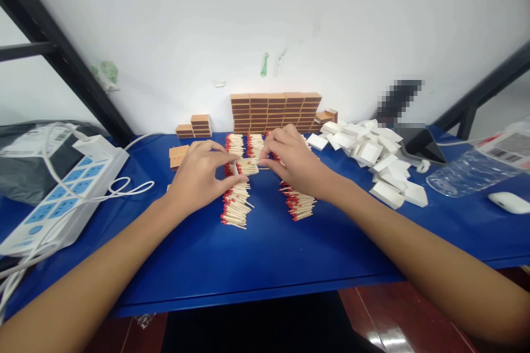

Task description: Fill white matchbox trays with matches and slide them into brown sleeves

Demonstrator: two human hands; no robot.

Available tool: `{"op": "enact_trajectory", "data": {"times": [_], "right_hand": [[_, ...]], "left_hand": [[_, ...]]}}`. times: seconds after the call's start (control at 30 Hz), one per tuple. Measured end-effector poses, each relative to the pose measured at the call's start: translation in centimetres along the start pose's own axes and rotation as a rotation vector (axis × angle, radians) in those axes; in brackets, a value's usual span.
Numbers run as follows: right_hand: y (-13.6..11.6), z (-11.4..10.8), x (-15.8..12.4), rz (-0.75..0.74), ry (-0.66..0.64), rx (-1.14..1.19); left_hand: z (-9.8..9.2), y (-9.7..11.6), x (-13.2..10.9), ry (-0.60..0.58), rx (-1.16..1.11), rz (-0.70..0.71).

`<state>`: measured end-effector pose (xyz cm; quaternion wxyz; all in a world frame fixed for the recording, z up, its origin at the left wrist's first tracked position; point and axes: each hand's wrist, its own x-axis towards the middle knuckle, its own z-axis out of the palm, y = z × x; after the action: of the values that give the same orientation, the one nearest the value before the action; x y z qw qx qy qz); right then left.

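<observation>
My left hand (201, 172) grips a small white matchbox tray (237, 167) between thumb and fingers. Matches (248, 165) lie inside the tray. At the tray's right end, my right hand (289, 155) has thumb and forefinger closed together; whatever is between them is too small to make out. Under and in front of the hands, red-headed matches (236, 207) form a long row on the blue table (265, 265). A second row of matches (300, 204) runs partly hidden beneath my right hand. More matches (255, 144) lie behind the tray.
Closed matchboxes (275, 113) are stacked against the wall, with smaller stacks (201, 125) to the left. White empty trays (368, 146) are heaped on the right, near a tablet-like device (422, 145) and a clear plastic bottle (464, 174). A power strip (68, 198) with white cables lies left.
</observation>
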<state>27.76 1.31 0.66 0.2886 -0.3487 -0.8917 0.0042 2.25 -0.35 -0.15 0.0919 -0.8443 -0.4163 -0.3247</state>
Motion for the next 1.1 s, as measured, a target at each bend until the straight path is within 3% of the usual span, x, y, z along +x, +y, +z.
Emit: {"op": "enact_trajectory", "data": {"times": [0.17, 0.4, 0.63, 1.1], "right_hand": [[-1.3, 0.8, -0.1, -0.018, -0.002, 0.010], [0.6, 0.6, -0.2, 0.001, 0.088, 0.039], [2.5, 2.2, -0.4, 0.056, -0.127, -0.092], [3.3, 2.5, 0.1, 0.073, -0.177, -0.099]], "left_hand": [[0.0, 0.8, 0.0, 0.012, -0.161, 0.069], [-0.1, 0.4, 0.1, 0.021, -0.112, -0.032], [-0.4, -0.3, 0.3, 0.091, -0.001, -0.140], [-0.1, -1.0, 0.1, 0.062, 0.030, -0.100]]}}
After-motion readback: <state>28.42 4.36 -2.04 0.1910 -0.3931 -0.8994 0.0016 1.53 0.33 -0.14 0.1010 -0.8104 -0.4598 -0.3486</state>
